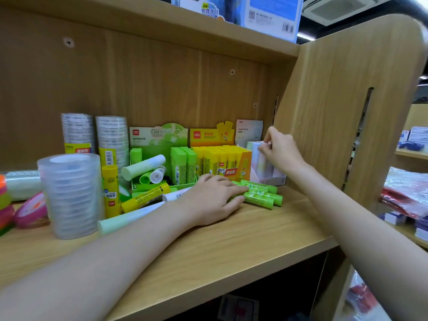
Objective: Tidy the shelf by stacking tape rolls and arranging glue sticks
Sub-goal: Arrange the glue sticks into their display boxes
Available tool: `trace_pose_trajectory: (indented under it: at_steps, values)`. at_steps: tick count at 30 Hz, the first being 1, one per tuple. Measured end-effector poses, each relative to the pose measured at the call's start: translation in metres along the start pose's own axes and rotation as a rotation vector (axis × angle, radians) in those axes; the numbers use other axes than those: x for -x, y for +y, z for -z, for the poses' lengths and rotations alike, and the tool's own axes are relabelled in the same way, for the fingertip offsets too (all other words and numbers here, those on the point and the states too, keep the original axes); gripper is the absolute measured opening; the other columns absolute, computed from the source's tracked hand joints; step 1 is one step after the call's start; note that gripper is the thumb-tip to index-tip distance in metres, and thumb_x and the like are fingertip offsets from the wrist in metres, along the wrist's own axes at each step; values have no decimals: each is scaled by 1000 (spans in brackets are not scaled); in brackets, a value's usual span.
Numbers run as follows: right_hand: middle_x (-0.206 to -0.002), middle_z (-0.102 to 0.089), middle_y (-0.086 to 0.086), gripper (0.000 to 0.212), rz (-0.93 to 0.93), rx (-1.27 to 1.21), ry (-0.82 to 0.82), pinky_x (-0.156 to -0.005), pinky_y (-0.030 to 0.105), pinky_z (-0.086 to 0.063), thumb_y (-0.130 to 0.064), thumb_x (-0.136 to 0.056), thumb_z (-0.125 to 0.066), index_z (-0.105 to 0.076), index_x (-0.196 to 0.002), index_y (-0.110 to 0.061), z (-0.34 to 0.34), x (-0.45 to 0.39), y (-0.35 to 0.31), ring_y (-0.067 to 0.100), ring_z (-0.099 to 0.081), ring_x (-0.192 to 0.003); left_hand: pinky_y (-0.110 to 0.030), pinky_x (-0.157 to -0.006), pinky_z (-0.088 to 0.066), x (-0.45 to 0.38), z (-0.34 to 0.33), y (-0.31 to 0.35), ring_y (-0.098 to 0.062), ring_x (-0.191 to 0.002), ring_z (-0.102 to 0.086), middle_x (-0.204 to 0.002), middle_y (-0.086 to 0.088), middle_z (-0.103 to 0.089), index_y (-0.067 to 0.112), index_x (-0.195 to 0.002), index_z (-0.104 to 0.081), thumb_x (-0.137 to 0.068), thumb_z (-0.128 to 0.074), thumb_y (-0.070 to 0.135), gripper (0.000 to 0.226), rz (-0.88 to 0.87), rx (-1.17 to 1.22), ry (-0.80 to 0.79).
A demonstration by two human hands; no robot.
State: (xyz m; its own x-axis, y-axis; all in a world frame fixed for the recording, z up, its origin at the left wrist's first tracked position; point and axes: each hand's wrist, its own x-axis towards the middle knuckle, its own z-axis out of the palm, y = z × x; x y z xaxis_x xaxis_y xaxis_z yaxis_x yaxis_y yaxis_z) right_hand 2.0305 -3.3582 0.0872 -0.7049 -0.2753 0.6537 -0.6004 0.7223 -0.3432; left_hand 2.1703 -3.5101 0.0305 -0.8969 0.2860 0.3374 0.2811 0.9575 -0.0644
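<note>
My left hand (214, 198) rests on a small pile of green glue sticks (264, 193) lying on the wooden shelf (231, 246), fingers curled over their near ends. My right hand (281, 150) pinches the top of a pale pastel glue stick (260, 159) standing in a white box (268, 180) at the far right. A yellow display box (240, 169) holds upright yellow sticks. A green display box (159, 140) holds upright and toppled green sticks. Loose yellow and pale green sticks (143, 198) lie in front. A stack of clear tape rolls (70, 193) stands at the left.
Two taller tape stacks (97, 135) stand at the back left. Coloured tape rolls (30, 212) and a lying clear roll (22, 184) sit at the far left edge. The shelf's side panel (342, 107) closes the right. Packaged goods fill neighbouring shelves on the right.
</note>
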Motion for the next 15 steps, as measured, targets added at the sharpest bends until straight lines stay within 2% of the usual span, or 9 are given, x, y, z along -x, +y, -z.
trace_pose_trajectory:
  at_steps: [3, 6, 11, 15]
  values:
    - [-86, -56, 19, 15, 9, 46, -18, -62, 33, -35, -17, -90, -55, -44, -88, -7, -2, 2, 1, 34, -51, -79, -36, -112, -13, 0, 0, 1, -12, -135, -27, -142, 9, -43, 35, -142, -33, -100, -25, 40, 43, 2, 4, -5]
    - [-97, -56, 19, 12, 33, 149, -41, -65, 34, -36, -16, -92, -52, -51, -95, -4, -4, 0, -3, 35, -52, -91, -35, -111, -14, 0, 0, 0, -12, -135, -26, -142, 9, -43, 36, -142, -33, -100, -25, 41, 43, 6, 3, -4]
    - [-121, -40, 16, 24, 61, 454, -38, -87, 41, -36, -19, -95, -46, -58, -113, -7, 8, 1, -1, 34, -38, -114, -36, -110, -15, 0, 0, -1, -14, -135, -27, -142, 7, -43, 36, -141, -32, -100, -24, 41, 43, 16, 1, -8]
    - [-128, -36, 12, 33, 16, 428, -200, -96, 43, -30, -17, -97, -40, -55, -126, -23, 21, 2, -4, 33, -31, -121, -34, -109, -19, 2, 2, -1, -15, -134, -29, -142, 5, -44, 35, -141, -33, -100, -24, 41, 43, 25, -2, -5]
